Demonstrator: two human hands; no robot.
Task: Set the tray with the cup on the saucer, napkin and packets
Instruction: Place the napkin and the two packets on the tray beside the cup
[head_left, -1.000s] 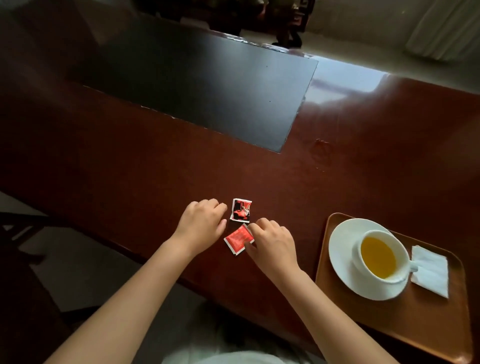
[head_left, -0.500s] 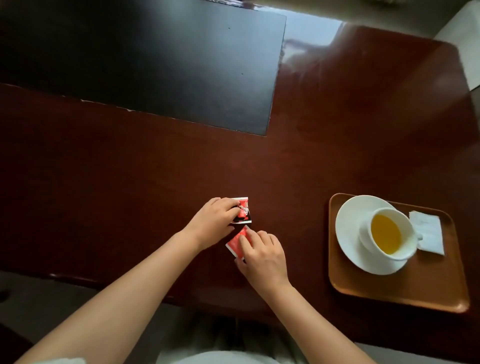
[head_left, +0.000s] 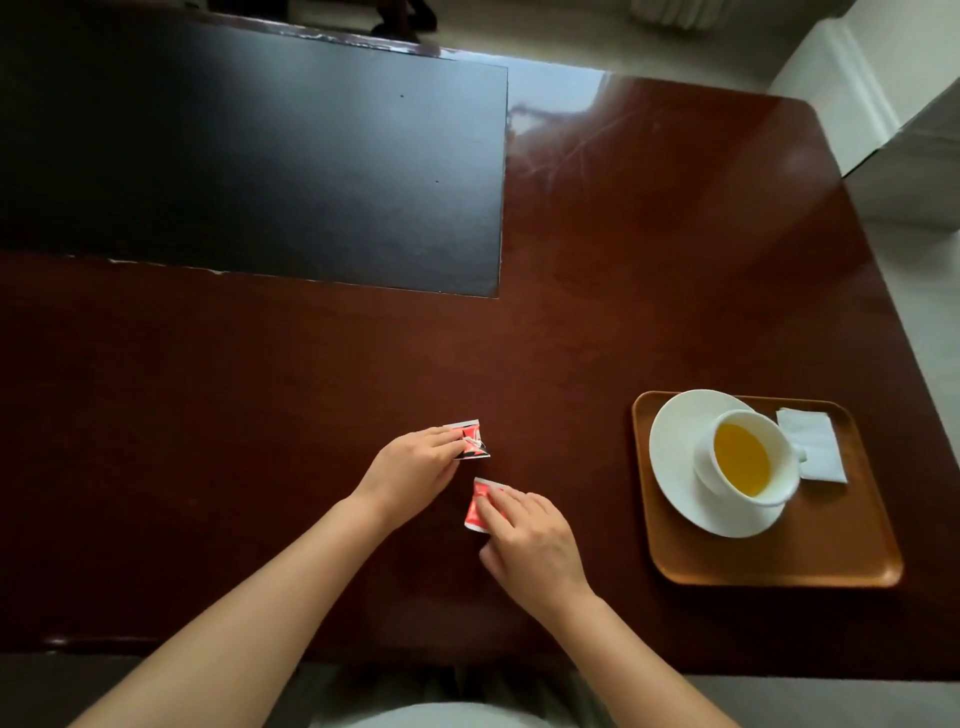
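Observation:
Two small red packets lie on the dark wooden table. My left hand (head_left: 415, 465) pinches the red-and-black packet (head_left: 471, 441) at its left side. My right hand (head_left: 530, 540) grips the plain red packet (head_left: 479, 506), fingers over its right half. To the right stands a brown tray (head_left: 779, 564). On it a white saucer (head_left: 675, 467) carries a white cup (head_left: 748, 457) filled with yellow liquid. A folded white napkin (head_left: 813, 444) lies on the tray beside the cup's handle.
A large black inlay (head_left: 249, 150) covers the far left of the table (head_left: 623, 260). The table's near edge runs just under my forearms. A white wall base and pale floor show at the far right.
The view has tilted further down over the table. Both hands have closed on the packets and pulled them slightly apart, the right hand drawing its packet toward me.

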